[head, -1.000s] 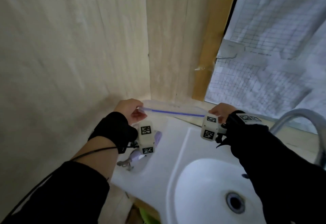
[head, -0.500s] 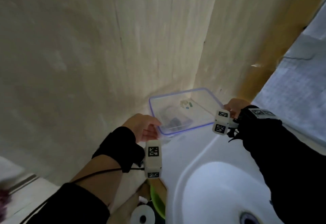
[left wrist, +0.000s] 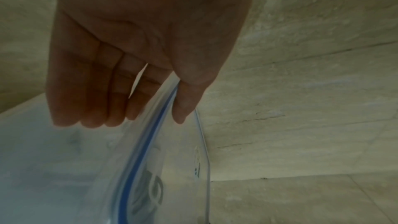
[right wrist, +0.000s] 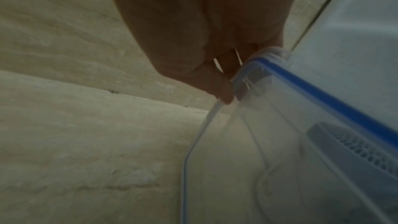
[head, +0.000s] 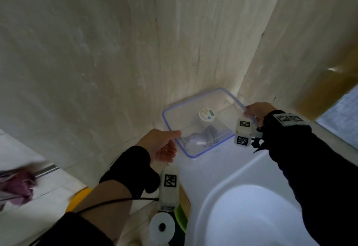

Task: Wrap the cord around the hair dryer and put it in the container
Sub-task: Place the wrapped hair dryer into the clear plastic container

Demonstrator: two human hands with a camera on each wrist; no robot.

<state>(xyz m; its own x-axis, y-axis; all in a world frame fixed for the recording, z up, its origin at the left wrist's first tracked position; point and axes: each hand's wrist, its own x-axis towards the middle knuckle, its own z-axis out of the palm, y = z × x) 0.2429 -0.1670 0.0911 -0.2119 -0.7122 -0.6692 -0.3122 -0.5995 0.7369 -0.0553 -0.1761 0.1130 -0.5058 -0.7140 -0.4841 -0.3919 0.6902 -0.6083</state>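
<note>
A clear lid with a blue seal point(head: 195, 110) lies tilted over the clear container in the sink-top corner. Through it I see the pale hair dryer point(head: 199, 139) with its dark cord coiled around it. My left hand point(head: 174, 139) pinches the lid's near-left edge, thumb on top and fingers underneath, as the left wrist view shows at the lid edge point(left wrist: 148, 142). My right hand point(head: 249, 112) grips the lid's right corner point(right wrist: 254, 67). The dryer's grille point(right wrist: 355, 147) shows through the plastic. Whether the lid is seated on the container I cannot tell.
The white sink basin point(head: 251, 216) lies to the near right. Beige tiled walls close off the corner behind the container. Below the sink edge sit a white roll point(head: 162, 226) and yellow and green objects. A purple mop point(head: 15, 185) lies on the floor at left.
The lid, held edge-on between both hands a second ago, has been turned and lowered over the container. The head view has swung left and down.
</note>
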